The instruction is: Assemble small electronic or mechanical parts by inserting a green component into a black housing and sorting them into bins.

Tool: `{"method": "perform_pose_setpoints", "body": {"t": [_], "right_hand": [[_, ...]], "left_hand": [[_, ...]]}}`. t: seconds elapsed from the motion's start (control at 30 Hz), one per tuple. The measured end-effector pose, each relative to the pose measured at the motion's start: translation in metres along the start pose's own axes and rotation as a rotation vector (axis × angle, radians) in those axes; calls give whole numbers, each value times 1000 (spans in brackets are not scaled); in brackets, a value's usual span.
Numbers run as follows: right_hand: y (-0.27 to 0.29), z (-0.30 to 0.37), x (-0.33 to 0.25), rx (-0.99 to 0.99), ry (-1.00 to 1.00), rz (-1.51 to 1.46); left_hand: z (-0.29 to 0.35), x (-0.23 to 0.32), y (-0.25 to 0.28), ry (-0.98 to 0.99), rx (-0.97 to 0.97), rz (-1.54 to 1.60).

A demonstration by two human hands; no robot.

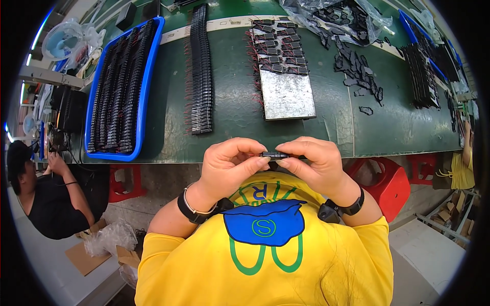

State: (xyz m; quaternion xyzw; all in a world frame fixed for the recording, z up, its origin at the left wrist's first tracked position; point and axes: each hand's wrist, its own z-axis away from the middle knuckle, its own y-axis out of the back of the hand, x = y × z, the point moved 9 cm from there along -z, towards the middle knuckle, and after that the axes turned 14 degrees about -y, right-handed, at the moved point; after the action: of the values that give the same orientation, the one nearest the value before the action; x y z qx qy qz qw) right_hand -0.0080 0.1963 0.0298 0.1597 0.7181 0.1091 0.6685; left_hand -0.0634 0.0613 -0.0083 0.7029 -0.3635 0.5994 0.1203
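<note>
Off the table's [229, 102] near edge, the left hand [227, 166] and right hand [314, 166] pinch a small black part [274, 154] between them, fingers pressed on its ends. A loosened pinch could drop it floorward. Its long axis runs left–right, level.

A green workbench in a busy workshop

You sit at a long green bench [229, 102] with pale tape lines across its top; under its front edge stand red plastic stools [395, 186] on a pale grey floor [51, 265]. To your left a white fan [64, 41] sits beside dark shelving, with cardboard [84, 257] and crumpled plastic on the floor. Bright light comes from the far left.
</note>
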Motion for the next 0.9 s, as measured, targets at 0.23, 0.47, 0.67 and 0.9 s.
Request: {"method": "perform_pose_setpoints", "body": {"t": [0.23, 0.47, 0.67, 0.9], "right_hand": [[2, 0, -5, 45, 92, -7], [3, 1, -7, 73, 186, -13], [2, 1, -11, 84, 220, 25], [-1, 1, -10, 33, 293, -56]], "left_hand": [[-4, 11, -3, -143, -94, -188], [-10, 19, -6, -264, -214, -420], [-12, 30, -16, -461, -241, -560], [-6, 15, -13, -316, -228, -373]]}}
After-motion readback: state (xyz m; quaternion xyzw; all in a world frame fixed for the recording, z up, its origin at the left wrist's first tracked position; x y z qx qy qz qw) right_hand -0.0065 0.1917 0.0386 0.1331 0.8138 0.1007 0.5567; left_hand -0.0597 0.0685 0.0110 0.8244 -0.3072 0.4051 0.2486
